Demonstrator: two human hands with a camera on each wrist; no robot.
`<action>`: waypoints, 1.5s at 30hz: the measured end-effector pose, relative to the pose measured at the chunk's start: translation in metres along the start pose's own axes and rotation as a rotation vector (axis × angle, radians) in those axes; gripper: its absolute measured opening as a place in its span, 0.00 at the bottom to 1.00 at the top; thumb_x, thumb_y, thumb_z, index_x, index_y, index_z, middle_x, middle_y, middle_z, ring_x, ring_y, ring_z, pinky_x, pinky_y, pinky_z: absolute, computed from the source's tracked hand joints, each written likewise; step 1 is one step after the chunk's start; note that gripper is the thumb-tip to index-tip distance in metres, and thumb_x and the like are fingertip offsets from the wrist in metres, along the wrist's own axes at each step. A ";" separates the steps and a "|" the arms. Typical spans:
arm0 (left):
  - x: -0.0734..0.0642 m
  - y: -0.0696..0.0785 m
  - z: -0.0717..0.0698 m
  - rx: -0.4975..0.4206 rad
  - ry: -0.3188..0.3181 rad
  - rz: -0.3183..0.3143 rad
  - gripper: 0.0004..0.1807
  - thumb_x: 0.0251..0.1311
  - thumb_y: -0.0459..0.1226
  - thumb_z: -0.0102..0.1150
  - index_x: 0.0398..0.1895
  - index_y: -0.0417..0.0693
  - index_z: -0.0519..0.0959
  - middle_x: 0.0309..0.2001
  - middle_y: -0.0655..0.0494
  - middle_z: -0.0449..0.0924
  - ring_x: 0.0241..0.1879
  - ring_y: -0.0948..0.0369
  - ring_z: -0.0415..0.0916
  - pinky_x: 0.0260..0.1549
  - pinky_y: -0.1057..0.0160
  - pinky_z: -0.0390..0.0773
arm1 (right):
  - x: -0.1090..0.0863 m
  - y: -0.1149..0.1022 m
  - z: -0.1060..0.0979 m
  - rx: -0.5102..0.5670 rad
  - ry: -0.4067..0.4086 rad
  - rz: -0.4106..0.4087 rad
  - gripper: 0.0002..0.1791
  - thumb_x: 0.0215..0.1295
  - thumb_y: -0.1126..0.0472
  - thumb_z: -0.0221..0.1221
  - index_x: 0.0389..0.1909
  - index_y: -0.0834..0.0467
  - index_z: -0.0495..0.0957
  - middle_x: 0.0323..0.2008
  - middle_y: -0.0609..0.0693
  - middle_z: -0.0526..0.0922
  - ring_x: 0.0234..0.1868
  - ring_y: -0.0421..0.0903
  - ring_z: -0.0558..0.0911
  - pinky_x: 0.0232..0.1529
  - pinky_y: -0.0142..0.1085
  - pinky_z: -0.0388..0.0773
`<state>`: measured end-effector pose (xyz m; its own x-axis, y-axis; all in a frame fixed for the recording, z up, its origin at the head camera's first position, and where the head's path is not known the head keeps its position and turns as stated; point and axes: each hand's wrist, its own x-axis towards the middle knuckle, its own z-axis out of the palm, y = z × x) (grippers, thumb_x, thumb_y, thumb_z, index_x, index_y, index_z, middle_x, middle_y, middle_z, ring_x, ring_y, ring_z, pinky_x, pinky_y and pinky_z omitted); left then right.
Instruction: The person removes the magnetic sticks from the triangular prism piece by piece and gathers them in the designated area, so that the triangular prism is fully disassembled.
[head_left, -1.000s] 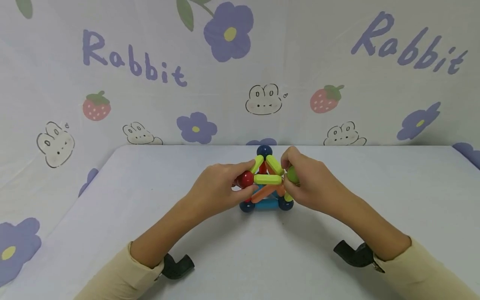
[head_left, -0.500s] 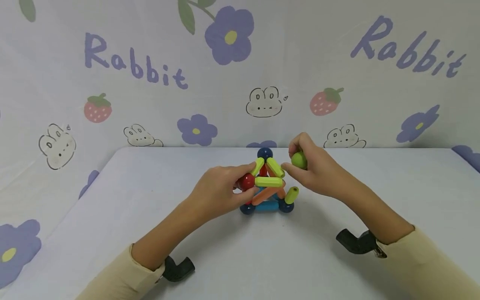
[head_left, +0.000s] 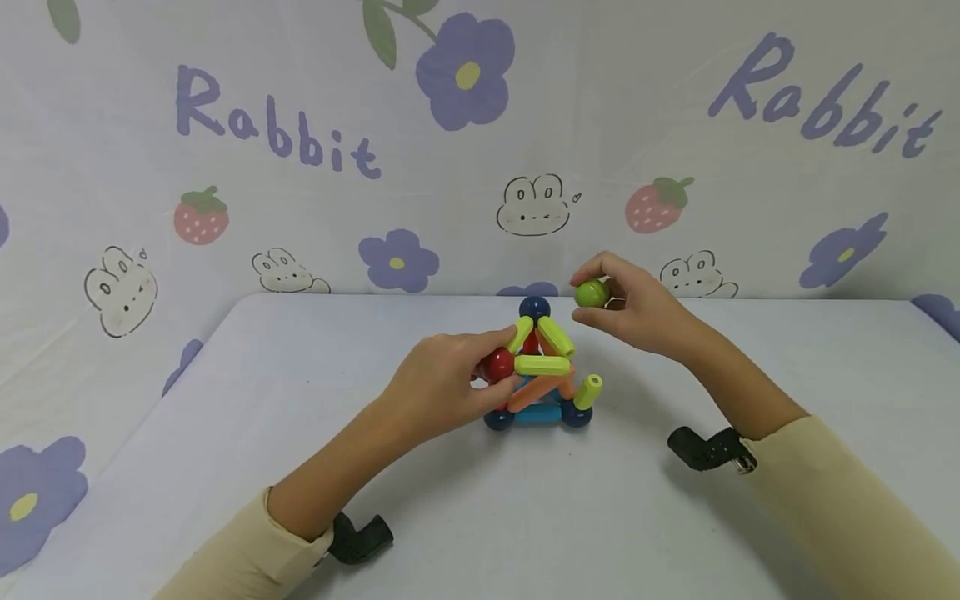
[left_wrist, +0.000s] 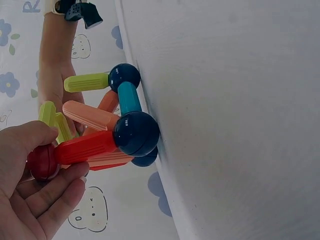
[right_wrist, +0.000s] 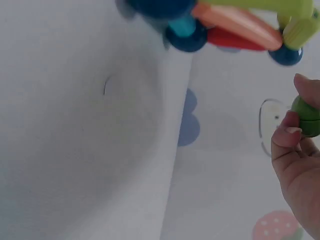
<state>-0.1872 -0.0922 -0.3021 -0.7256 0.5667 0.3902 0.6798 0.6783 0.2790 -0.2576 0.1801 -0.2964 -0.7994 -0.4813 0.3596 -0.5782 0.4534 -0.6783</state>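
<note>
Thumb and fingers of my left hand grip a red ball at the left corner of a ball-and-rod building toy standing on the table. Dark blue balls form its base corners, joined by a blue rod in front. Orange rods slant inside, and a red rod shows in the left wrist view. Another dark blue ball tops two lime rods. A lime rod runs rightward from the red ball, its right end free. My right hand pinches a green ball behind and right of the toy.
A short lime rod sticks up from the front right base ball, its top end bare. The white-covered table meets a printed cloth backdrop just behind the toy. Black wrist mounts jut from both sleeves.
My right hand has drawn the green ball away from the toy's right corner, up and back, baring the rod ends there. My left hand keeps its grip on the red ball.
</note>
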 end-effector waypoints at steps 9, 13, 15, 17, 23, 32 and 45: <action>0.001 0.000 0.000 0.004 0.002 0.011 0.29 0.62 0.43 0.68 0.66 0.45 0.77 0.39 0.57 0.86 0.31 0.66 0.75 0.29 0.75 0.75 | 0.027 0.030 -0.002 -0.086 -0.048 0.126 0.25 0.63 0.69 0.67 0.59 0.67 0.70 0.50 0.60 0.77 0.45 0.54 0.81 0.48 0.45 0.79; 0.000 -0.001 0.001 0.004 0.002 0.007 0.29 0.62 0.43 0.68 0.66 0.45 0.77 0.40 0.57 0.86 0.31 0.66 0.75 0.29 0.75 0.75 | 0.040 0.037 0.003 -0.086 -0.100 0.240 0.23 0.63 0.69 0.67 0.56 0.68 0.71 0.52 0.63 0.78 0.47 0.56 0.81 0.50 0.47 0.79; 0.000 -0.001 0.001 0.005 0.003 0.009 0.29 0.61 0.43 0.68 0.65 0.45 0.77 0.40 0.57 0.86 0.31 0.66 0.75 0.30 0.75 0.75 | 0.046 0.041 0.005 -0.104 -0.130 0.265 0.21 0.62 0.70 0.66 0.55 0.67 0.74 0.52 0.63 0.79 0.47 0.56 0.80 0.50 0.47 0.79; -0.001 -0.001 0.001 0.005 0.006 0.013 0.29 0.61 0.43 0.69 0.65 0.45 0.77 0.40 0.56 0.86 0.31 0.65 0.76 0.30 0.75 0.75 | 0.050 0.044 0.007 -0.119 -0.165 0.284 0.20 0.62 0.71 0.65 0.55 0.67 0.76 0.52 0.62 0.79 0.47 0.57 0.80 0.48 0.46 0.80; -0.001 -0.001 0.001 0.010 0.003 0.013 0.29 0.62 0.44 0.68 0.66 0.45 0.77 0.41 0.56 0.87 0.31 0.65 0.76 0.30 0.75 0.75 | 0.056 0.049 0.009 -0.139 -0.254 0.351 0.21 0.63 0.71 0.63 0.58 0.66 0.76 0.53 0.62 0.78 0.48 0.57 0.78 0.39 0.42 0.83; -0.001 -0.002 0.000 0.010 0.000 0.012 0.29 0.62 0.44 0.68 0.66 0.45 0.77 0.44 0.55 0.87 0.32 0.65 0.77 0.30 0.75 0.75 | 0.060 0.054 0.013 -0.198 -0.314 0.421 0.20 0.63 0.71 0.63 0.57 0.66 0.76 0.54 0.63 0.78 0.48 0.57 0.76 0.36 0.41 0.83; -0.002 -0.003 0.001 -0.005 0.002 0.012 0.30 0.61 0.43 0.68 0.66 0.45 0.77 0.39 0.56 0.86 0.30 0.65 0.74 0.28 0.75 0.74 | 0.059 0.052 0.016 -0.217 -0.340 0.446 0.24 0.65 0.69 0.63 0.61 0.64 0.73 0.59 0.67 0.75 0.44 0.56 0.78 0.36 0.42 0.83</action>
<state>-0.1885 -0.0948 -0.3048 -0.7175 0.5737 0.3950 0.6886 0.6694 0.2787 -0.3324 0.1638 -0.3208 -0.8959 -0.4063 -0.1795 -0.2477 0.7925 -0.5574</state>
